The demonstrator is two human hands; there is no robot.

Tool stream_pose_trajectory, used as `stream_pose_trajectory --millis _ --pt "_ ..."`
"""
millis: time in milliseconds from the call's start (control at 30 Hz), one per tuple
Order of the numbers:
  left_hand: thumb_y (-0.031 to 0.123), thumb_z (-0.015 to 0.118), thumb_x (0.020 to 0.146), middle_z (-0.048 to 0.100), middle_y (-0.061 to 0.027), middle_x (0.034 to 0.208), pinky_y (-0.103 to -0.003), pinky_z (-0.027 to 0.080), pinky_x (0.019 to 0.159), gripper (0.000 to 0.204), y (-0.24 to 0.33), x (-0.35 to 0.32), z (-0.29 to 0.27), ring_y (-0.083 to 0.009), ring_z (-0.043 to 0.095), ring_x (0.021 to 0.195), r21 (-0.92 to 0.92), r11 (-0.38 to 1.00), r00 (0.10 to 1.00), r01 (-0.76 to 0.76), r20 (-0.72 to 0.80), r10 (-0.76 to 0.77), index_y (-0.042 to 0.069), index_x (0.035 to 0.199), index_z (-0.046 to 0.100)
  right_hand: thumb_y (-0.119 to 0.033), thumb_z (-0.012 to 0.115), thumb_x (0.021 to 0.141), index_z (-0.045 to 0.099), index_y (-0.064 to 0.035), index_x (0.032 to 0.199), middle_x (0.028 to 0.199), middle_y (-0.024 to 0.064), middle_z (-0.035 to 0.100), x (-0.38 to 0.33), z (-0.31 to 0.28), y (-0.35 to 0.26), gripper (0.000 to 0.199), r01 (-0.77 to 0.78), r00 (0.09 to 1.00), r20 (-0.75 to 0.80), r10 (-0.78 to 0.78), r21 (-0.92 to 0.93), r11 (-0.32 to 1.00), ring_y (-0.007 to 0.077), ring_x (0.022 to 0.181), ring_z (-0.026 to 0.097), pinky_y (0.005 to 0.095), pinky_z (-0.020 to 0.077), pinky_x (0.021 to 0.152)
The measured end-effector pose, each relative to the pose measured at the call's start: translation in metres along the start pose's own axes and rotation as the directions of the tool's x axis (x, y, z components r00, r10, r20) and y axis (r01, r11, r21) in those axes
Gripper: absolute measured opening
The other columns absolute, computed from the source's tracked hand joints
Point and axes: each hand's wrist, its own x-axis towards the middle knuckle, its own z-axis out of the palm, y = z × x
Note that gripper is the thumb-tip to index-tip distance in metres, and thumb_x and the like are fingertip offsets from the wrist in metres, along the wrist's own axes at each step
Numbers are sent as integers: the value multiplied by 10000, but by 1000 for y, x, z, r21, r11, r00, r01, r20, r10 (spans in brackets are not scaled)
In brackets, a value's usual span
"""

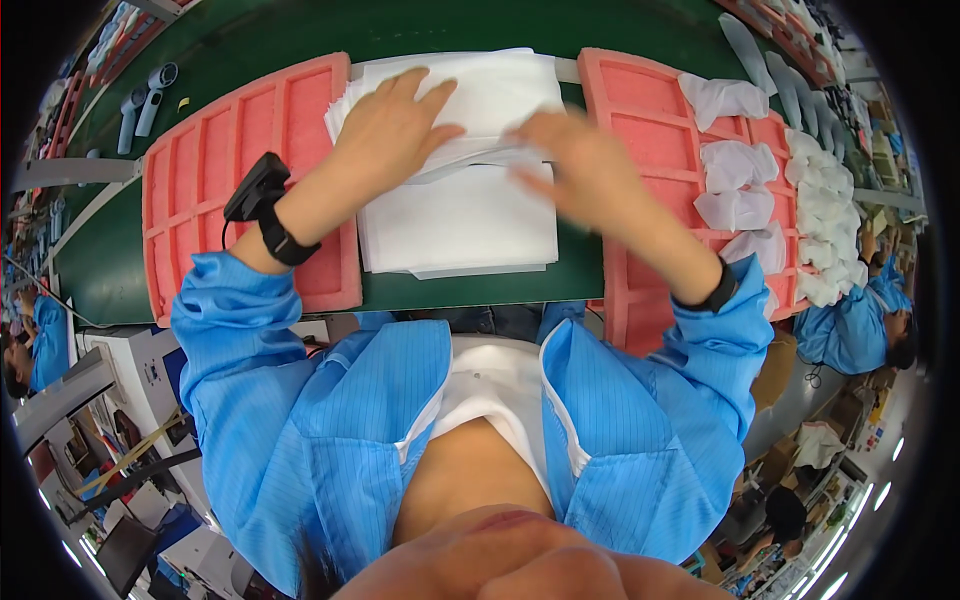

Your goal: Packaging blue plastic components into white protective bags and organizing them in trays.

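Note:
In front of me lies a stack of thin white sheets. Its far part has a folded or lifted edge running across the middle. My left hand rests on the far left part of the sheets, palm down, fingers spread. Over the right side, close to that raised edge, is my right hand. Its fingers are smeared by motion, so whether they grip a sheet is unclear. A black strap with a small black device sits on my left wrist, and a black band is on my right.
Pink divided foam trays flank the sheets, one left and one right. White wrapped pieces lie in the right tray, with more white bundles beyond. Light-blue round-headed handheld devices lie on the green table. A co-worker's blue sleeve shows far right.

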Motion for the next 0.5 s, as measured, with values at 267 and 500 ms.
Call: stream_pose_trajectory --millis 267,500 --pt "261 687 790 612 -150 987 -432 487 761 341 -57 33 8 -338 594 923 -75 973 976 218 36 -216 60 1058 622 -262 696 768 629 -73 1105 1060 144 610 76 15 114 392 -398 912 65 404 -91 913 316 989 582 399 495 798" --pt "233 775 712 421 -230 1333 -492 391 958 668 -14 -21 -29 -438 427 1203 -86 979 978 182 -82 -189 124 1307 492 -252 669 810 637 -55 1087 1020 157 630 95 49 104 342 -69 983 -169 73 32 997 321 1004 582 380 472 861"
